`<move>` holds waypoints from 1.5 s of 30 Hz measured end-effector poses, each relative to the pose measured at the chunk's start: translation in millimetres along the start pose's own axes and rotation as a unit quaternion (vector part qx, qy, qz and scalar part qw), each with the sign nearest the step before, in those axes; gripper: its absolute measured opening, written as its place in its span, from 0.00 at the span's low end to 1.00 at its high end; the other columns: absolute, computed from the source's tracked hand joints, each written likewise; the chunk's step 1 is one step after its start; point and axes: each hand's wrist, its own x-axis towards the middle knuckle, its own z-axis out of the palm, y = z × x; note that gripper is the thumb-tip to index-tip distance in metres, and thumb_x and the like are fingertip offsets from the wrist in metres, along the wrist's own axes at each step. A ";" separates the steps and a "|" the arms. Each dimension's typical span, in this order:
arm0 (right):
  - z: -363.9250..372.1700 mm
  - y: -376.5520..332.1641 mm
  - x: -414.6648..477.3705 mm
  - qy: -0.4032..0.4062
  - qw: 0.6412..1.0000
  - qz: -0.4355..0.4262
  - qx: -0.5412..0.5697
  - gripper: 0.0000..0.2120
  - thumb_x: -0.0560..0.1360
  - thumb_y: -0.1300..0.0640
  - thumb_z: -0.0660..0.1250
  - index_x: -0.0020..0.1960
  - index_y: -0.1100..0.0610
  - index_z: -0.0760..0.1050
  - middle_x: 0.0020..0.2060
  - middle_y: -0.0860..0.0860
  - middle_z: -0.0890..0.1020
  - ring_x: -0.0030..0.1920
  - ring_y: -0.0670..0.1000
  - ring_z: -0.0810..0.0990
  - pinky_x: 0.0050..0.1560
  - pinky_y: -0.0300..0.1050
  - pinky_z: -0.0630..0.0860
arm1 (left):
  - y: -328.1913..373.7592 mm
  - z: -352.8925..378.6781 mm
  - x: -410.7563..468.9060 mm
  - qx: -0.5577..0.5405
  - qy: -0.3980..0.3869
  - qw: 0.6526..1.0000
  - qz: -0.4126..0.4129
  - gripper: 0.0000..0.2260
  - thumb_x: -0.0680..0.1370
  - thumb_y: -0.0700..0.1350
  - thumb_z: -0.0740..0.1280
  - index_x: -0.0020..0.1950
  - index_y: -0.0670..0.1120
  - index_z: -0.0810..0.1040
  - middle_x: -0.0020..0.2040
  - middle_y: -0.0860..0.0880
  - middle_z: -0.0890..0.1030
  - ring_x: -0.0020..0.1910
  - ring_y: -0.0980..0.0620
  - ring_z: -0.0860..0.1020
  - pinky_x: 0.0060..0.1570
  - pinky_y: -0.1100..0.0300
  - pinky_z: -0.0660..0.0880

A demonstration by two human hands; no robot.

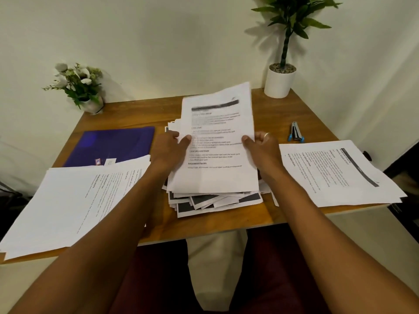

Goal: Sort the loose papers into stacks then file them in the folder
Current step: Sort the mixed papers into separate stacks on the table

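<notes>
Left hand (169, 148): thumb and curled fingers pinch left edge of top sheet (218, 177).
Right hand (260, 147): pinches the right edge.
Sheet: tilted up over messy pile (213, 201), mid table (226, 225).
Sorted: left stack (74, 200), right stack (335, 173) flank pile.
Folder (113, 146): purple, flat, behind left stack.

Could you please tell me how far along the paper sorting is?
Done: a left stack of white printed papers and a right stack. In hand: left hand and right hand hold one printed sheet over the messy middle pile. Left: that pile, then filing in the purple folder.
</notes>
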 end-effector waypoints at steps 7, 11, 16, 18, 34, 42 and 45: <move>-53.7 4.4 -7.5 0.099 0.992 0.031 0.074 0.18 0.74 0.57 0.73 0.63 0.49 0.75 0.53 0.44 0.85 0.48 0.44 0.85 0.42 0.36 0.78 | 35.1 11.7 -7.7 -0.173 -0.239 0.955 -0.036 0.12 0.82 0.46 0.69 0.65 0.49 0.80 0.56 0.51 0.85 0.46 0.52 0.86 0.37 0.61 0.80; -77.9 6.7 -14.4 0.213 0.973 -0.064 -0.067 0.36 0.71 0.59 0.74 0.75 0.49 0.64 0.70 0.51 0.74 0.65 0.50 0.74 0.64 0.48 0.72 | 62.1 34.7 -16.9 -0.088 -0.247 0.964 0.047 0.10 0.83 0.45 0.66 0.64 0.51 0.79 0.52 0.56 0.84 0.48 0.55 0.84 0.47 0.59 0.79; -98.6 0.6 -24.7 0.266 0.892 -0.213 -0.297 0.36 0.72 0.59 0.71 0.78 0.51 0.64 0.82 0.56 0.54 0.82 0.59 0.49 0.77 0.63 0.48 | 99.7 78.0 -29.0 -0.006 -0.274 0.950 0.147 0.07 0.84 0.46 0.63 0.53 0.51 0.82 0.47 0.56 0.82 0.46 0.56 0.81 0.41 0.62 0.73; -109.4 5.8 -26.0 0.254 0.868 -0.229 -0.360 0.35 0.72 0.58 0.71 0.77 0.50 0.66 0.83 0.56 0.51 0.82 0.60 0.45 0.77 0.64 0.44 | 115.8 96.7 -31.7 0.007 -0.290 0.942 0.166 0.09 0.84 0.44 0.63 0.51 0.47 0.82 0.46 0.53 0.83 0.47 0.51 0.82 0.44 0.59 0.75; -148.0 87.4 -10.5 0.007 0.855 -0.061 -0.515 0.30 0.83 0.39 0.53 0.81 0.50 0.59 0.83 0.52 0.54 0.83 0.58 0.46 0.79 0.63 0.41 | 182.5 176.6 -38.2 -0.020 -0.280 0.932 0.232 0.16 0.83 0.38 0.65 0.71 0.44 0.76 0.69 0.44 0.78 0.66 0.46 0.76 0.55 0.63 0.69; -136.4 87.2 -9.0 0.034 0.826 -0.039 -0.561 0.31 0.84 0.38 0.48 0.83 0.51 0.54 0.83 0.53 0.52 0.82 0.60 0.46 0.79 0.64 0.41 | 132.4 126.0 -19.0 -0.002 -0.109 0.978 0.178 0.11 0.81 0.38 0.67 0.62 0.45 0.83 0.66 0.46 0.80 0.64 0.47 0.78 0.61 0.59 0.75; -134.9 84.8 -7.6 0.031 0.827 -0.027 -0.561 0.31 0.84 0.38 0.48 0.83 0.51 0.53 0.83 0.53 0.51 0.82 0.60 0.46 0.79 0.65 0.40 | 94.1 93.3 -0.6 0.086 -0.030 0.991 0.103 0.12 0.80 0.40 0.69 0.63 0.48 0.82 0.71 0.45 0.76 0.71 0.43 0.73 0.71 0.46 0.69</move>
